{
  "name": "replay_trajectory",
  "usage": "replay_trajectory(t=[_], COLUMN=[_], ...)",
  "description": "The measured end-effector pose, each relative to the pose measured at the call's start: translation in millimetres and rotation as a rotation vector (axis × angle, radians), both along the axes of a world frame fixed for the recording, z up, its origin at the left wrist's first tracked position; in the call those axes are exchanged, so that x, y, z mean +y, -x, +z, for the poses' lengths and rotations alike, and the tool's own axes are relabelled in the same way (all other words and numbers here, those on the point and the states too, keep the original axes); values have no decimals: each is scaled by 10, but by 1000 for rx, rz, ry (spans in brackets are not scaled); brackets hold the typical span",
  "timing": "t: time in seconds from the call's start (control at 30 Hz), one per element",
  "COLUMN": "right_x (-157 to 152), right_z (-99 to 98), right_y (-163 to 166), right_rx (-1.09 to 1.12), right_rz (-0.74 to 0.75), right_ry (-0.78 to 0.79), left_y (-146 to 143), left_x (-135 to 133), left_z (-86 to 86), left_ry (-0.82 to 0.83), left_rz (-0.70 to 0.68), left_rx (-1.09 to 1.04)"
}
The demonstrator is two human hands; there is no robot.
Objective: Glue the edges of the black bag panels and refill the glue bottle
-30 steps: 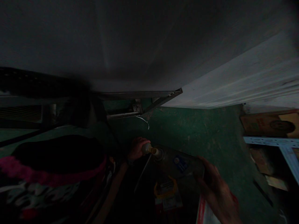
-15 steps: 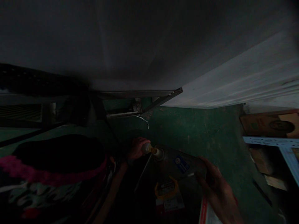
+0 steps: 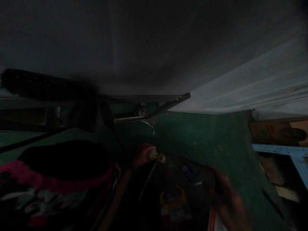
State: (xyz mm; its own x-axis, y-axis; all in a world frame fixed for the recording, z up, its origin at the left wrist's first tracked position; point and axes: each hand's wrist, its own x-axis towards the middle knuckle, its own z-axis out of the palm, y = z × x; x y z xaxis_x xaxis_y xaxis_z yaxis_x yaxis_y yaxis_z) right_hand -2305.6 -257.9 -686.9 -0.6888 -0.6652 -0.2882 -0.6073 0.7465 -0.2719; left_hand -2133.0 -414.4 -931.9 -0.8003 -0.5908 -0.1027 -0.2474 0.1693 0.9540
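Note:
In the head view my left hand is closed around a small translucent bottle. The bottle's yellowish neck points right and meets the pale spout of a large metal can. A blue label and a yellow handle are on the can. My right hand grips the can's right end, fingers at the far edge and thumb on the near face. Whether liquid passes between spout and bottle is too dark to tell.
The green floor lies beyond the can. A metal frame and a big grey panel stand ahead. At the right are a cardboard box and a light-blue perforated rack. A white strip is on the floor.
The view has shifted slightly, so everything sits a little further right and lower. Both hands keep their hold, and the bottle stays at the can's spout.

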Motion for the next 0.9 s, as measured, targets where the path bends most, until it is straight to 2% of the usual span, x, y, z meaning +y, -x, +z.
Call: replay_trajectory(t=[0.17,0.37,0.6,0.73,0.9], right_x=[-33,-101,4,-2,-24], right_z=[7,20,13,36,28], right_y=[-17,-158,-50,-81,-93], right_rx=[-34,37,-10,-7,-22], right_rz=[-12,-21,52,26,27], right_ry=[-31,29,37,-13,10], left_y=[-16,-3,11,9,-1], left_x=[2,32,41,46,36], left_z=[2,-73,-88,-92,-68], left_ry=[-1,-2,-5,-4,-13], left_rz=[-7,2,-8,-1,-10], left_rx=[-18,-3,-4,16,32])
